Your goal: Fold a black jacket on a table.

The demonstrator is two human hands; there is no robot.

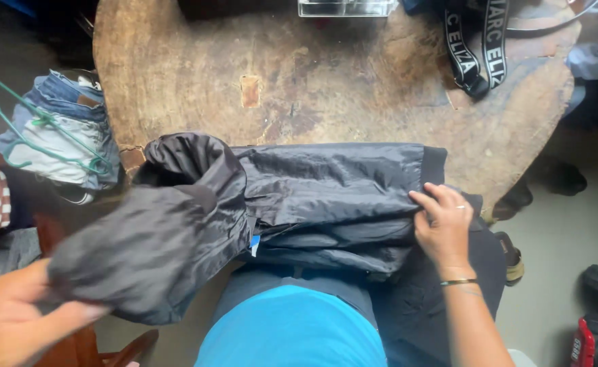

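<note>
Left hand (10,319) is sitting down in the bottom-left corner, blurry, fingers closed on the edge of a black jacket (299,197) and lifting that end up off the lap, so that side is bunching into a big rumpled flap. Looks to me like a fold is getting made: the left end is being swung over toward the middle while the other end is being pinned.

Moving right, the jacket's body is lying across the near edge of the worn wooden table (353,88) and partly over the person's lap. Its long axis is running left to right across the view, with the ribbed hem band pointing right and the bunched, lifted part pointing left. A small blue tag is peeking out near the middle underside.

Right hand (443,224) is pressing flat on the right end, fingers spread and curled a little over the fabric just beside the hem, holding it down rather than pinching it.

Judging from this, the next move needs the left flap laid straight along that same axis, edges lined up, with the right hand keeping the shiny fabric from sliding.

Off to the far left, folded jeans (61,129) and a green hanger (34,126) are sitting well apart.
</note>
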